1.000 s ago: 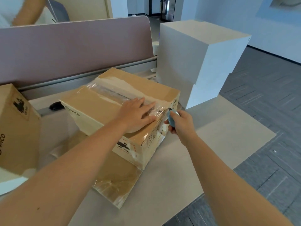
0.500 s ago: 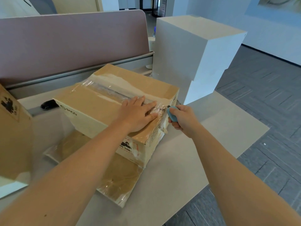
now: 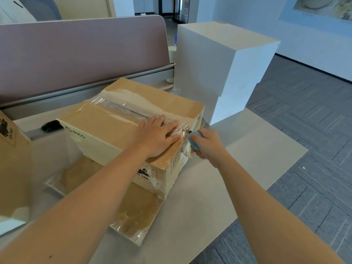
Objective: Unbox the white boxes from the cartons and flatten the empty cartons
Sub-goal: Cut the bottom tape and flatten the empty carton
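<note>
A taped brown carton (image 3: 106,122) stands closed on the white table (image 3: 238,168), resting on a flattened carton (image 3: 133,210). My left hand (image 3: 156,136) lies flat on the carton's top near its right edge, fingers straight over the clear tape seam. My right hand (image 3: 207,144) grips a small blue cutter (image 3: 194,140) at the carton's right end, its tip against the tape. Two white boxes (image 3: 219,60) stand stacked behind the carton on the right.
Another brown carton (image 3: 11,164) stands at the left edge. A mauve desk divider (image 3: 82,52) runs along the back, with a dark object (image 3: 50,125) below it. Grey carpet floor (image 3: 304,130) lies beyond the table's right edge.
The right hand with the cutter has shifted slightly up along the carton's right end. The left hand stays pressed on top. The view moved a little.
</note>
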